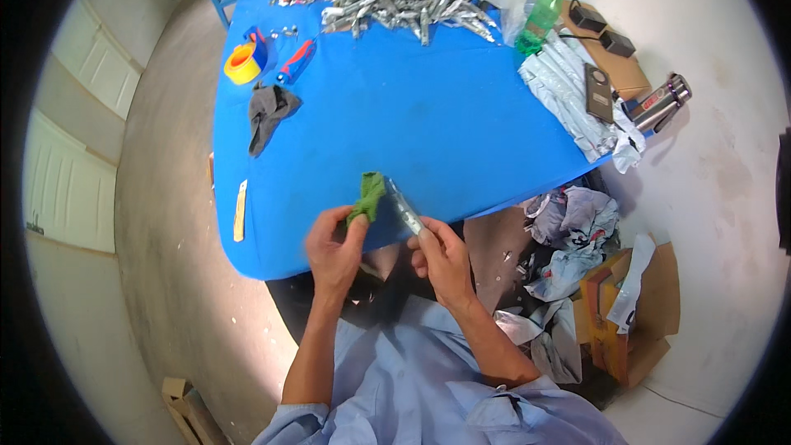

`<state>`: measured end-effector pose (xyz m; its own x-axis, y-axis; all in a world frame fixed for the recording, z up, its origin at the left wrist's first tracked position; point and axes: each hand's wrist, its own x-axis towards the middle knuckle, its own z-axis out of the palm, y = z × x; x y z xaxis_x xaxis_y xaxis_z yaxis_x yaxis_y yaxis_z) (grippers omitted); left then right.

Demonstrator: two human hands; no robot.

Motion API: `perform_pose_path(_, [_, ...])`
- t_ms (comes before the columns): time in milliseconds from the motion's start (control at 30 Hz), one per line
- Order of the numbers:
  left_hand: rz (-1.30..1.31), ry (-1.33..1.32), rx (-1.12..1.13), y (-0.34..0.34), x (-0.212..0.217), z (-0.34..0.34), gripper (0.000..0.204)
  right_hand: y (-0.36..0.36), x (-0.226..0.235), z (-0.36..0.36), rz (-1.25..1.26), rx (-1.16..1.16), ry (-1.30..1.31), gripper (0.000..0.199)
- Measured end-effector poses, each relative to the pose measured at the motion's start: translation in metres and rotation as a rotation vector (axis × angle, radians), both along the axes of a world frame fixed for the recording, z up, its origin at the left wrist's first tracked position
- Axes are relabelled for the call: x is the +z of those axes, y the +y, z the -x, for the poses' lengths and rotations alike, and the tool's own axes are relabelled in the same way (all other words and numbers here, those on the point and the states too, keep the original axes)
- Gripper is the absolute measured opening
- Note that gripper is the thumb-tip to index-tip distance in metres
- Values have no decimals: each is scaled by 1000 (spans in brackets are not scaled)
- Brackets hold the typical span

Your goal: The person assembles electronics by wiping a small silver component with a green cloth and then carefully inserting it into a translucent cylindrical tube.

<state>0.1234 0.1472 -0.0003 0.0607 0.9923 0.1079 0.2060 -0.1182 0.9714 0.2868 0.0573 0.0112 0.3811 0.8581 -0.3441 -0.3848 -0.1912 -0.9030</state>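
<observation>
Green cloth (371, 195), likely soft, is pinched by the left hand (336, 247) in the head view, the right hand (441, 257) gripping a slim silvery piece (403, 208), probably stiff, slick and best held at its near end, over the blue table (379, 107)

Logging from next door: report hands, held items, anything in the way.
Left hand: gripping green cloth. Right hand: holding slim silvery item beside that cloth. Grey rag: farther off leftward, clear of both hands.
</observation>
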Motion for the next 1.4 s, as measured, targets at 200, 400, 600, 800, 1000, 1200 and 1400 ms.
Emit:
perform_pose_path(200, [-447, 294, -195, -35, 35, -25, 23, -7, -20, 10, -297, 99, -376, 35])
perform_pose_path(400, [-541, 437, -226, -21, 26, -29, 24, -11, -34, 5, -190, 163, -481, 35])
perform_pose_path(600, [-475, 573, -183, 3, 15, -30, 18, -14, -30, 10, -110, 156, -474, 34])
perform_pose_path(800, [-508, 497, -106, 15, 10, -31, 16, -10, -20, 10, -75, 109, -446, 30])
perform_pose_path(1000, [-221, 161, -11, 27, 3, -24, 14, -8, -11, 18, 44, 56, -325, 24])
perform_pose_path(1200, [-434, 258, -212, -1, 30, -22, 20, -9, -31, 17, 18, 63, -311, 20])
perform_pose_path(1400, [-427, 431, -315, -14, 22, -33, 22, -10, -26, 9, 27, 148, -189, 28])
